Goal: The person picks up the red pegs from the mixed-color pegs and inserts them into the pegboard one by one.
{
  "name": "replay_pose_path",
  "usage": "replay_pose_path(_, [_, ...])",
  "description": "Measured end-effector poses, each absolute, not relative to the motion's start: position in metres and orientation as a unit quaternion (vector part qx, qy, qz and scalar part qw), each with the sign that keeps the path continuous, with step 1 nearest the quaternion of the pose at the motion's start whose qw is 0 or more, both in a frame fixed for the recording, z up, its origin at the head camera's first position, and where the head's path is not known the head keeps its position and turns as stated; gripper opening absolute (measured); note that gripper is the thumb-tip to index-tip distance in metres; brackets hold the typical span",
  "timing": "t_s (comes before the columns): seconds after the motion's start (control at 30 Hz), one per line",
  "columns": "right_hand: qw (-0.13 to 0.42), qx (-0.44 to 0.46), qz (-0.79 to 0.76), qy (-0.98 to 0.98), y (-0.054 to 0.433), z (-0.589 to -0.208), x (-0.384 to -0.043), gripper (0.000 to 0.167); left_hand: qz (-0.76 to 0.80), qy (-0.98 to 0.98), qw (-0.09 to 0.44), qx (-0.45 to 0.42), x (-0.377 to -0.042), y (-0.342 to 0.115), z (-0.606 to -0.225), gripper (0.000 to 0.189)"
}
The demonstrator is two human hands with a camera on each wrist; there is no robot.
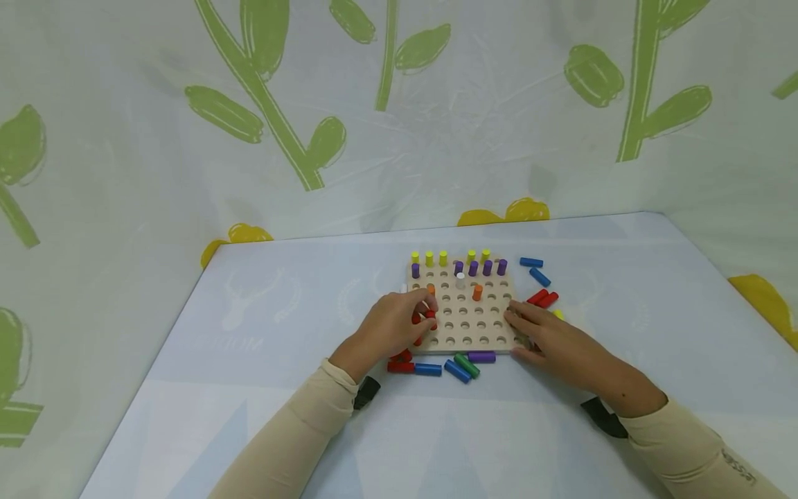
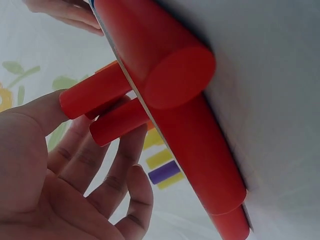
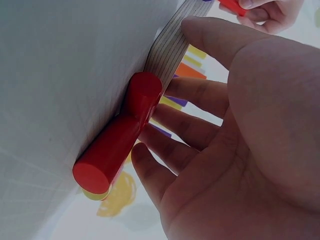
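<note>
A wooden pegboard [image 1: 456,318] with rows of round holes lies flat on the table between both hands. At its left side, my left hand [image 1: 391,320] pinches a red peg [image 1: 431,315] between thumb and fingers. Other red pegs [image 2: 120,121] stand in the board close beside those fingers. My right hand [image 1: 555,341] rests along the board's right edge, fingers extended onto it, thumb near the front corner; it holds no peg. Yellow pegs [image 1: 443,258] line the far row, purple pegs [image 1: 473,268] the one before it. A white peg [image 1: 460,280] and orange pegs [image 1: 477,292] stand nearer.
Loose pegs lie around the board: red [image 1: 401,367], blue [image 1: 428,369], green [image 1: 466,365] and purple [image 1: 482,357] along the front. On the right are blue pegs [image 1: 532,262], red pegs [image 1: 546,300] and a yellow peg [image 1: 558,314]. A leaf-patterned curtain [image 1: 474,138] hangs behind the table.
</note>
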State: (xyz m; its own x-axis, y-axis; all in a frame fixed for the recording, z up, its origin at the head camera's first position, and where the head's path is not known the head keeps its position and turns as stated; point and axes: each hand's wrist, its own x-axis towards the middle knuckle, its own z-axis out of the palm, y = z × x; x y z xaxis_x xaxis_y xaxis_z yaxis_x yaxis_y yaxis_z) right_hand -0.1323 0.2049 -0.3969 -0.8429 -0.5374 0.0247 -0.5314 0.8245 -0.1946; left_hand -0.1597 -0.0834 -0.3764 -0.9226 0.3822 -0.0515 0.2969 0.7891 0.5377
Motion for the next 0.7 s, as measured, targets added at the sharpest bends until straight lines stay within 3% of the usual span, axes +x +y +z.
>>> replay_pose_path(0.7, [0.015,-0.281,-0.096,0.955,0.2053,-0.3984,-0.1331,0.065,0.290,0.933,0.107,0.186,-0.1605,-0.0893,-0.3760,0.012])
